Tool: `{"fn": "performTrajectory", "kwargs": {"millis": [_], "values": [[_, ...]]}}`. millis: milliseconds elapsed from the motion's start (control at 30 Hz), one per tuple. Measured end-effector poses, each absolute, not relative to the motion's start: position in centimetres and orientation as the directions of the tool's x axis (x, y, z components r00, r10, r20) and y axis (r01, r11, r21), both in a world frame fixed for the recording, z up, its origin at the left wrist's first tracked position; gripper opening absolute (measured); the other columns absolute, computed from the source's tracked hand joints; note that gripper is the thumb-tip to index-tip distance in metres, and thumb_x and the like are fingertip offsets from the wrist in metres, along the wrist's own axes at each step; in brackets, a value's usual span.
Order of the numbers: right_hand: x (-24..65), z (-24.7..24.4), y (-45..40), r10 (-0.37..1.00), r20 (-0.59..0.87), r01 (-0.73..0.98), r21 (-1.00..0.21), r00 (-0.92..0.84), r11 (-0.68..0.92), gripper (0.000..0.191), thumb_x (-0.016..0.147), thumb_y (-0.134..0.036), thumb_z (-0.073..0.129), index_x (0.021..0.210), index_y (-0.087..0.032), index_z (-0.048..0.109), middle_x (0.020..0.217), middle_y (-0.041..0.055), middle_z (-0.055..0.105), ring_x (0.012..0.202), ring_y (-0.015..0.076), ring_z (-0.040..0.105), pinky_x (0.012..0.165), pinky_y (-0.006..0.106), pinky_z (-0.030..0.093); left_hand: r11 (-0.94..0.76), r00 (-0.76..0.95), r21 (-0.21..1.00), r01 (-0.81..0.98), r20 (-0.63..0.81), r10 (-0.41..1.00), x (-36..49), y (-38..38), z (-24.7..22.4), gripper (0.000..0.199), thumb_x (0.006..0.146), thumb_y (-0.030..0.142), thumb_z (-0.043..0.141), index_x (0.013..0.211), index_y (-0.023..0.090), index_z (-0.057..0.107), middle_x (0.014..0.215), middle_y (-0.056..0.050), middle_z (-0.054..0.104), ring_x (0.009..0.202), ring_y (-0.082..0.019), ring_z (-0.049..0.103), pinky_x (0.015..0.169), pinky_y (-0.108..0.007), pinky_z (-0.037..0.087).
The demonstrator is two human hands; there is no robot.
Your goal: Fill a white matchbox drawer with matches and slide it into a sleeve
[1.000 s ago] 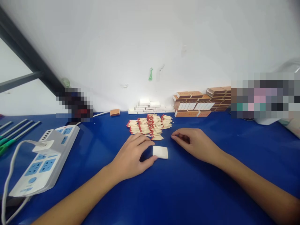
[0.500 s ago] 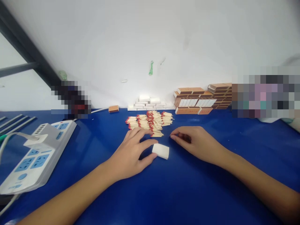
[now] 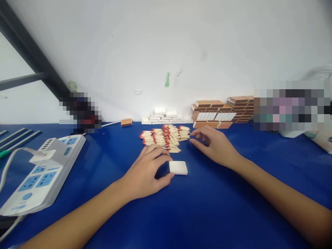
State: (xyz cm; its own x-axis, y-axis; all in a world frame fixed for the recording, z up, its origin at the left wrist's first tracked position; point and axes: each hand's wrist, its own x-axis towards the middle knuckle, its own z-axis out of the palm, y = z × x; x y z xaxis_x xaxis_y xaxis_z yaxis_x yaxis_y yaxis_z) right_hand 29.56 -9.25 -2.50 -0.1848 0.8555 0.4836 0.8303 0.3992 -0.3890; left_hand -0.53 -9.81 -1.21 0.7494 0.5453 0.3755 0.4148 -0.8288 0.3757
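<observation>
My left hand (image 3: 147, 173) grips the left end of a small white matchbox tray (image 3: 178, 167) between thumb and index finger. The tray lies on the blue tabletop; its inside cannot be made out. Just beyond it, a pile of red-tipped matches (image 3: 158, 137) is spread in rough rows. At the right edge of that pile is my right hand (image 3: 214, 143), its thumb and fingers apart and nothing visible between them.
White matchbox trays (image 3: 166, 118) are stacked against the wall. Stacked brown matchboxes (image 3: 212, 122) stand right of them, and one matchbox (image 3: 126, 122) lies apart on the left. A power strip (image 3: 38, 180) with cables occupies the left side of the blue table (image 3: 166, 214).
My right hand has moved away from the tray toward the matches, and its fingers have parted. The tray has turned slightly and sits straighter in my left hand.
</observation>
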Motion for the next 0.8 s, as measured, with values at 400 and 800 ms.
{"fn": "performTrajectory", "kwargs": {"millis": [400, 800], "values": [[29.0, -3.3, -6.8, 0.851, 0.448, 0.814, -0.361, -0.276, 0.454, 0.018, 0.101, -0.038, 0.063, 0.099, -0.021, 0.068, 0.096, 0.0089, 0.066, 0.084, 0.0234, 0.063, 0.075, 0.036, 0.051, -0.833, 0.763, 0.382, 0.400, 0.365, 0.533, -0.4, -9.8, -1.0, 0.026, 0.095, 0.032, 0.071, 0.119, 0.021, 0.067, 0.122, -0.010, 0.071, 0.123, -0.029, 0.060, 0.108, -0.048, 0.047], [29.5, -3.1, -8.7, 0.848, 0.416, 0.817, -0.326, -0.328, 0.476, 0.028, 0.104, -0.046, 0.057, 0.109, -0.022, 0.068, 0.100, 0.0105, 0.069, 0.089, 0.0257, 0.065, 0.077, 0.038, 0.051, -0.843, 0.774, 0.353, 0.406, 0.357, 0.523, -0.4, -9.6, -1.0, 0.025, 0.097, 0.032, 0.069, 0.119, 0.020, 0.067, 0.116, -0.009, 0.073, 0.117, -0.028, 0.063, 0.105, -0.048, 0.051]]}}
